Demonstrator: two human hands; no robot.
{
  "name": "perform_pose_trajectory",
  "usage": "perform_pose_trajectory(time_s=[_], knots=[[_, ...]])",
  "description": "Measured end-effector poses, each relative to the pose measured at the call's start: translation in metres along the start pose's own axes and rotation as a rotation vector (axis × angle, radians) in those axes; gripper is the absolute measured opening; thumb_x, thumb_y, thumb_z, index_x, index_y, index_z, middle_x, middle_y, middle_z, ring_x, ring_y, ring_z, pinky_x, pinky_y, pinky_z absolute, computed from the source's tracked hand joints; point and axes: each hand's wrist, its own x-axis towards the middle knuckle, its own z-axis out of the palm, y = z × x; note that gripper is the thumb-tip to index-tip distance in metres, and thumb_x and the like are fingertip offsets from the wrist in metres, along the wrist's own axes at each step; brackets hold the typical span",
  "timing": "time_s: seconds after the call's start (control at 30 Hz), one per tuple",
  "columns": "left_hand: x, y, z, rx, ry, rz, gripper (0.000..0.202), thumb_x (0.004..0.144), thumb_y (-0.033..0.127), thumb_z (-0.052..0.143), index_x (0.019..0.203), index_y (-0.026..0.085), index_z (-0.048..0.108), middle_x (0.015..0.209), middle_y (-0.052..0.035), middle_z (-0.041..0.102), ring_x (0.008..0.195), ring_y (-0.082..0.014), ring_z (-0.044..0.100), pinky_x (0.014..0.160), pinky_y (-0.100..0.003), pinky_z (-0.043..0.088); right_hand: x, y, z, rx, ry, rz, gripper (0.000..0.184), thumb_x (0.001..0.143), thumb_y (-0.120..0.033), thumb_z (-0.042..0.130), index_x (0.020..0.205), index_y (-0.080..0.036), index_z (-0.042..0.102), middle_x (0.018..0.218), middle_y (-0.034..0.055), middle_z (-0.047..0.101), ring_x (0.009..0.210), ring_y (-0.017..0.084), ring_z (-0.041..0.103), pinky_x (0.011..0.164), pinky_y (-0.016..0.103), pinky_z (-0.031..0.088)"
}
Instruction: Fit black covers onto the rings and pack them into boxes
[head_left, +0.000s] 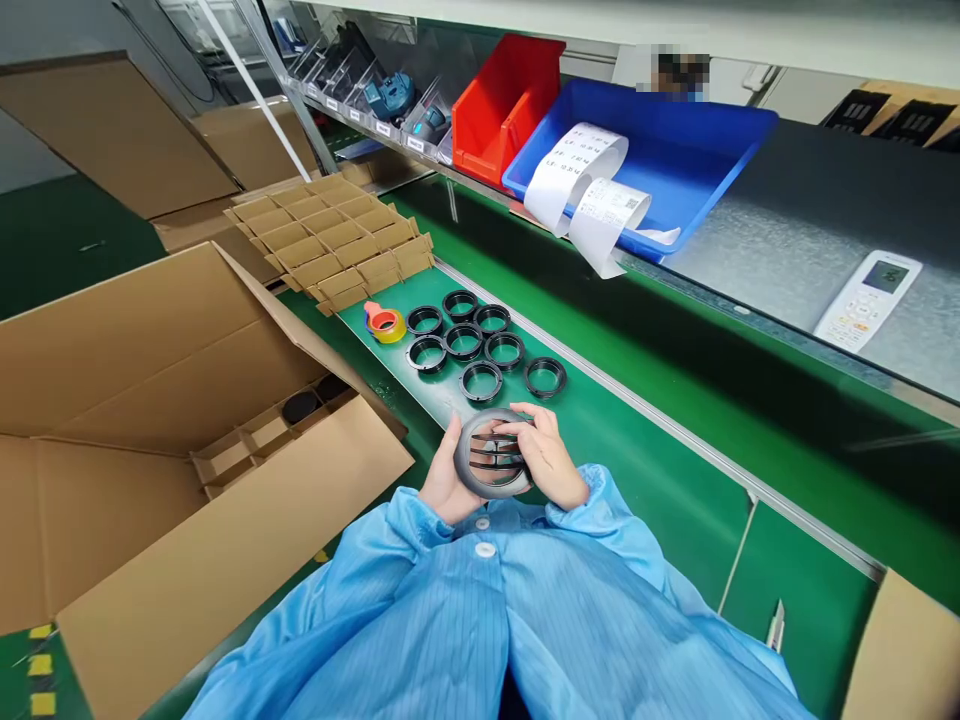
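Note:
Both my hands hold a round grey vent grille (pixel 491 470) with dark slats, close to my chest. My left hand (pixel 444 482) cups its left rim from behind. My right hand (pixel 546 458) grips the right side, fingers curled over the slats. Just beyond, on the green bench (pixel 645 470), lie several black plastic rings (pixel 480 345) in rows. A roll of yellow and orange tape (pixel 385 323) sits at their left.
A large open cardboard box (pixel 172 440) with dividers stands to my left. A stack of cardboard divider grids (pixel 334 240) lies behind the rings. The shelf at the back holds a red bin (pixel 504 100), a blue tray (pixel 675 150) with paper labels, and a white remote (pixel 868 298).

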Motion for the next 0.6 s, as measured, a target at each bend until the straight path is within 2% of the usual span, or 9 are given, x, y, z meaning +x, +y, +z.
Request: perform_pose_trajectory(time_s=[0.2,0.37,0.47,0.53,0.6], knots=[[0.009,0.005,-0.009,0.001,-0.014,-0.09,0.075,0.085,0.073,0.052,0.137,0.02,0.05,0.129,-0.0207,0.062,0.12,-0.0435,0.058,0.102,-0.071,0.036,-0.001,0.0,-0.005,0.06,0.068,0.108,0.056,0.103,-0.054,0.024,0.115,-0.028,0.072,0.135,0.0069,0.053,0.13,0.023,0.044,0.115,0.047,0.035],[0.02,0.011,-0.015,-0.019,0.041,-0.118,0.072,0.085,0.072,0.053,0.132,0.018,0.054,0.123,-0.0205,0.066,0.116,-0.0421,0.061,0.099,-0.067,0.042,-0.005,0.015,0.003,-0.04,0.019,0.07,0.054,0.105,-0.047,0.019,0.132,-0.032,0.063,0.143,0.0064,0.049,0.133,0.024,0.041,0.116,0.049,0.035],[0.032,0.016,-0.019,-0.027,0.109,-0.073,0.065,0.091,0.067,0.048,0.131,0.015,0.056,0.116,-0.0173,0.07,0.111,-0.0359,0.065,0.101,-0.058,0.047,-0.012,0.026,0.016,-0.173,-0.105,-0.039,0.051,0.1,-0.054,0.038,0.143,-0.031,0.053,0.15,0.007,0.045,0.14,0.029,0.034,0.119,0.054,0.03],[0.041,0.017,-0.022,-0.018,0.186,-0.059,0.062,0.094,0.061,0.047,0.133,0.014,0.056,0.113,-0.0147,0.072,0.108,-0.0316,0.067,0.101,-0.049,0.049,-0.016,0.035,0.026,-0.232,-0.213,-0.089,0.066,0.092,-0.06,0.053,0.148,-0.025,0.047,0.152,0.0113,0.044,0.143,0.032,0.031,0.121,0.057,0.024],[0.052,0.018,-0.023,0.017,0.257,-0.092,0.061,0.094,0.059,0.049,0.137,0.015,0.053,0.114,-0.0137,0.072,0.109,-0.0311,0.067,0.1,-0.046,0.05,-0.015,0.046,0.034,-0.257,-0.29,-0.069,0.082,0.086,-0.063,0.061,0.151,-0.017,0.041,0.156,0.0173,0.036,0.147,0.034,0.024,0.122,0.059,0.02]])
